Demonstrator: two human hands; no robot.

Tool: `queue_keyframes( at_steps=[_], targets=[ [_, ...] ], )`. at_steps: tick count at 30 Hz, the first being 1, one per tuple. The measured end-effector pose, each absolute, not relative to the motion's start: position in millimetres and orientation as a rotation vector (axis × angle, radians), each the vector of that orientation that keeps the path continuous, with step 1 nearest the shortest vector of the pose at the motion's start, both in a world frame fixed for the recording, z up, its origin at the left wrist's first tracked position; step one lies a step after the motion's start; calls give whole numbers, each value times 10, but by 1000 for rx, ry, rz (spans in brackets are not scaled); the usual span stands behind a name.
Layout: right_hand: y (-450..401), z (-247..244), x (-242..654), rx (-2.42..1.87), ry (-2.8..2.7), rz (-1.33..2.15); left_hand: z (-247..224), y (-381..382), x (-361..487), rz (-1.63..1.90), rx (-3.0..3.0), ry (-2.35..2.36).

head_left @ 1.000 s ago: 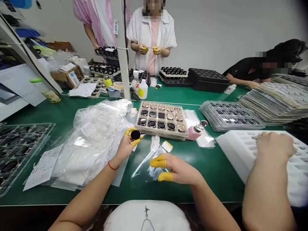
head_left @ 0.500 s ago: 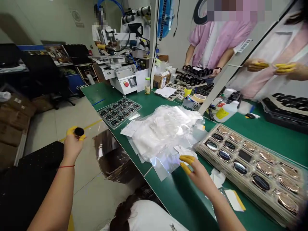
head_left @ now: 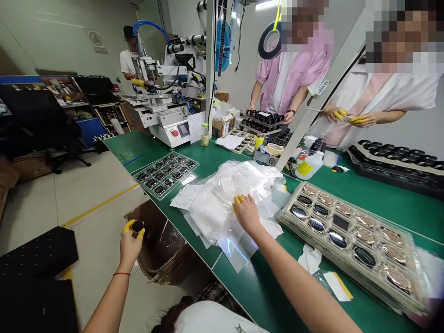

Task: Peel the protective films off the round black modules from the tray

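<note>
My left hand (head_left: pixel 129 243), with yellow finger covers, is closed around a small round black piece (head_left: pixel 138 226). It is held in the air left of the green table, above an open cardboard box. My right hand (head_left: pixel 248 213), also in yellow finger covers, reaches onto a heap of clear plastic bags (head_left: pixel 211 210) on the table. Its fingers are bent and pressed together on the plastic; their tips are partly hidden. To the right lies a stack of clear trays (head_left: pixel 347 261) with oval dark and rose-gold pieces in the top one.
Left of the bags lies a clear tray of round dark pieces (head_left: pixel 166 175). A white machine (head_left: pixel 173 129) stands behind it. Across the green table (head_left: pixel 270 277) are a white bottle (head_left: pixel 310 165), tape and two people. A slanted post (head_left: pixel 305 122) rises mid-table. The open cardboard box (head_left: pixel 163 268) sits below.
My right hand has moved up and left onto the plastic bags, its fingers bending. My left hand, still holding the black piece, has shifted right and down in the view, over the box.
</note>
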State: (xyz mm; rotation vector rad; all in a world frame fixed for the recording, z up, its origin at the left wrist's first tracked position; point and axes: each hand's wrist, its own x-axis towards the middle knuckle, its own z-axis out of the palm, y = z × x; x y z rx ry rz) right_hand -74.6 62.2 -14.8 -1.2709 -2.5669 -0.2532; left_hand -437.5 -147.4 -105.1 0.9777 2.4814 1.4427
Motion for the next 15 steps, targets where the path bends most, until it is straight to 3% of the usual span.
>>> queue_keyframes(
  at_steps=[8,12,15],
  targets=[
    [471,-190,-642,-1253,-2427,-31,-546,-917,-3839,1899,1064,1907],
    [322,-270,-546,-1405,-2073,140,-458,-542,-3389,1759,1175,1582],
    [336,-302,-470,-1653,-1693,506,-395,-262,-3093,1539,1337,1476]
  ],
)
